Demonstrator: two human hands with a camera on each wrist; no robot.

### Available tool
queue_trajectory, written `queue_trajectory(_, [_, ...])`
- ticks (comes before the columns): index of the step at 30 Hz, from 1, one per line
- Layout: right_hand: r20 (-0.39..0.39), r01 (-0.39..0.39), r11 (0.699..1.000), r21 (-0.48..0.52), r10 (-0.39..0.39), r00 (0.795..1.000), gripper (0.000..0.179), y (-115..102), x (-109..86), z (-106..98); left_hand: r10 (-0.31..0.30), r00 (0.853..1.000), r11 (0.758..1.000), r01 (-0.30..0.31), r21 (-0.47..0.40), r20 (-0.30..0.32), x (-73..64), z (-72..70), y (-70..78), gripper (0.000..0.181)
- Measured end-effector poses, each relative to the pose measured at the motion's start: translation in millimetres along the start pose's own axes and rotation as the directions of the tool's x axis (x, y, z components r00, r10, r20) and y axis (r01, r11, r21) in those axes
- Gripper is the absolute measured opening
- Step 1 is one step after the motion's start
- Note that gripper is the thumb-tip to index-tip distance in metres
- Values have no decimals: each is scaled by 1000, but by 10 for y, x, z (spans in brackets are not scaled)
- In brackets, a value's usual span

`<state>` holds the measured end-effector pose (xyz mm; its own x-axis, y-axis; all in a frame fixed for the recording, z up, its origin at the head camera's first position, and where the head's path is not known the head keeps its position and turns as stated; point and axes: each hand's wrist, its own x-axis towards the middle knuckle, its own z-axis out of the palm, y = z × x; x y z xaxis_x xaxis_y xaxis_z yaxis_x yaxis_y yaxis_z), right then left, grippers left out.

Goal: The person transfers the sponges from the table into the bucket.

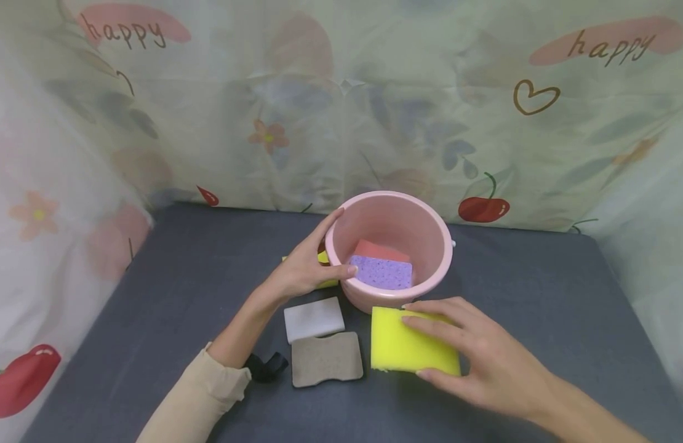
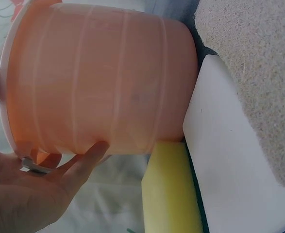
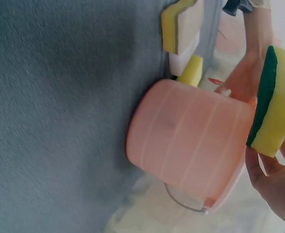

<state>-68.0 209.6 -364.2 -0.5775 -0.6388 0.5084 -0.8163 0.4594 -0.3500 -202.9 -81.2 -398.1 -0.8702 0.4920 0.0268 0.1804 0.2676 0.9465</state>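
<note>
My left hand (image 1: 303, 267) grips the near-left rim of a pink bucket (image 1: 388, 221), its thumb over the edge and its fingers along the outer wall. Inside the bucket a speckled purple sponge (image 1: 381, 274) leans in front of a red sponge (image 1: 383, 251). My right hand (image 1: 485, 344) holds a yellow sponge (image 1: 402, 344) between thumb and fingers, just in front of the bucket's near side. The right wrist view shows the green scouring layer (image 3: 264, 94) on that sponge and has it raised beside the bucket's rim.
Left of the bucket, a white sponge (image 1: 314, 319) lies beside a grey-brown sponge (image 1: 327, 360) with notched sides. Another yellow sponge (image 2: 169, 189) stands by the bucket, partly behind my left hand. A black strap (image 1: 266, 368) is at my left wrist. Patterned curtains (image 1: 347, 123) border the dark table (image 1: 541, 320).
</note>
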Motion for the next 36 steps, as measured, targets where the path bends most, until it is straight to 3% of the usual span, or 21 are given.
queue_trajectory(15, [-8,-44,999,-8,44,999,55,169,285,-246,-13,1000,1000,13,-7,3,-22,-18,-24,103])
queue_trajectory(21, [25,-108,993,-37,109,994,63,293,378,-312,-13,1000,1000,13,-24,12,-14,-22,-27,102])
queue_trajectory(36, [79,-191,973,-133,203,976,65,611,642,-287,-31,1000,1000,31,-5,6,7,-13,-5,103])
